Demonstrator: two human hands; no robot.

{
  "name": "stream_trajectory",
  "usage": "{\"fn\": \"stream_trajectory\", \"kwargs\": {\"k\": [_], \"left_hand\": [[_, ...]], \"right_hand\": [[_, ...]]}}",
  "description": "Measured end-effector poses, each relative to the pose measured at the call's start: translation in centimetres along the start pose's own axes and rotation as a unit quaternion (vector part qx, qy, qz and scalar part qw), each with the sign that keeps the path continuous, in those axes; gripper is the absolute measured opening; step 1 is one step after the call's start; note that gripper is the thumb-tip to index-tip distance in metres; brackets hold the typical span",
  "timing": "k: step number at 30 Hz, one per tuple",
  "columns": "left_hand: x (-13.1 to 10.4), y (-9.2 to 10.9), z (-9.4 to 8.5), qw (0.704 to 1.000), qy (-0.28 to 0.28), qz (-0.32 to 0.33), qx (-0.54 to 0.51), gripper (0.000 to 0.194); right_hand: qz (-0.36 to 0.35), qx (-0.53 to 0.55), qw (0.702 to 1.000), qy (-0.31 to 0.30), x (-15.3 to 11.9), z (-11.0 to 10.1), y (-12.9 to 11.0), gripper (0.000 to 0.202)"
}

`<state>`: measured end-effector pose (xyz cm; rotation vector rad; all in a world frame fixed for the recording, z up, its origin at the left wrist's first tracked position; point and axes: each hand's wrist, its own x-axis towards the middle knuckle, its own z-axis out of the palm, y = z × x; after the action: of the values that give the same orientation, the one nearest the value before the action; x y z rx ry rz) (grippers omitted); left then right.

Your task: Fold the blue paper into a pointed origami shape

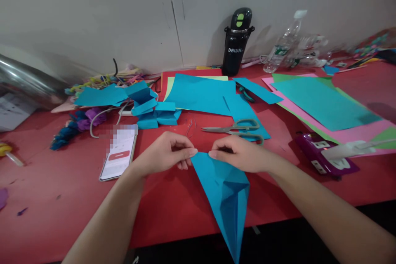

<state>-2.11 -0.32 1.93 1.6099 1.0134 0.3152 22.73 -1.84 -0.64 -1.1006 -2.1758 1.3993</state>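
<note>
A partly folded sheet of blue paper (213, 177) hangs between my hands, its long point reaching down past the table's front edge. My left hand (165, 152) pinches its upper left corner between thumb and fingers. On the top edge, a little to the right, my right hand (239, 152) grips the same paper with thumb and bent fingers. A fold opens into a deep pocket on the paper's right side. Just beyond my right hand lie grey-green handled scissors (235, 128), partly over a blue paper piece (247, 111).
Folded blue paper shapes (151, 107) and a phone (119, 156) lie at left. Blue sheets (201, 93) are behind my hands. A black flask (236, 45) and plastic bottle (284, 45) stand by the wall. At right are coloured sheets (328, 99) and a purple power strip (321, 154).
</note>
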Motion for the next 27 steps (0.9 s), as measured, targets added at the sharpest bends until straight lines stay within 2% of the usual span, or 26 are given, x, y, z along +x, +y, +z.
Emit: {"fn": "stream_trajectory", "kwargs": {"k": [5,9,14,21,27], "left_hand": [[-0.8,0.2,-1.6,1.000,0.019,0.000,0.019,0.024],[-0.9,0.4,-2.0,0.999,0.025,-0.006,0.025,0.024],[-1.0,0.2,-2.2,0.999,0.027,-0.016,0.020,0.024],[-1.1,0.0,-2.5,0.998,0.046,-0.020,0.030,0.024],[-1.2,0.0,-2.5,0.998,0.025,-0.036,0.046,0.025]], "right_hand": [[0.019,-0.017,1.000,0.003,-0.7,-1.1,0.2,0.040],[0.036,-0.004,0.999,0.012,-0.8,-1.5,0.8,0.048],[0.051,0.037,0.996,0.063,-0.4,-1.4,1.4,0.055],[0.010,0.055,0.997,0.048,-0.7,-1.7,1.0,0.042],[0.029,0.069,0.997,0.029,-0.8,-2.1,1.3,0.040]]}}
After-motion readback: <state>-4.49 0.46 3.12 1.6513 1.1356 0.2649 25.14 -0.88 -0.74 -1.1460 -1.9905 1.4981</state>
